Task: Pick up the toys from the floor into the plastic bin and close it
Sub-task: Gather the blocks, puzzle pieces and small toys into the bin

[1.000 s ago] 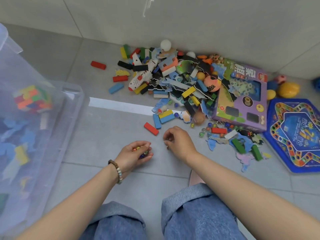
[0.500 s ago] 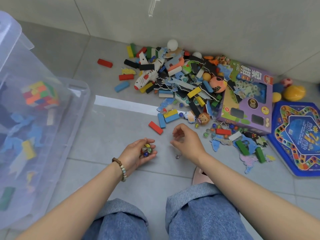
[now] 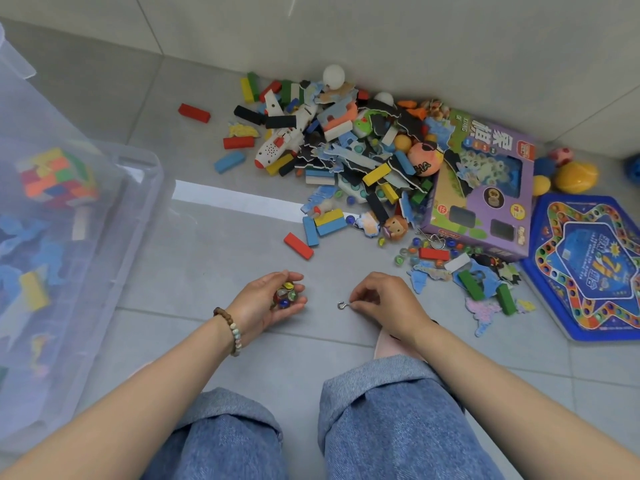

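- Marbles [image 3: 285,295] cupped in left hand [image 3: 266,303], fingers curled round them
- Right hand [image 3: 384,301] just beside, fingertips pinching small metal hook [image 3: 343,304]
- Red block [image 3: 298,245] lies alone between hands and toy pile [image 3: 346,161] at floor's far edge
- Purple box [image 3: 485,202], blue game board [image 3: 588,265] toward right edge
- Plastic bin [image 3: 152,188] at left holds multicoloured block cube [image 3: 57,178], blue pieces

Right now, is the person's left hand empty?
No: the left hand cups a cluster of coloured glass marbles, while the right hand pinches a small metal hook.
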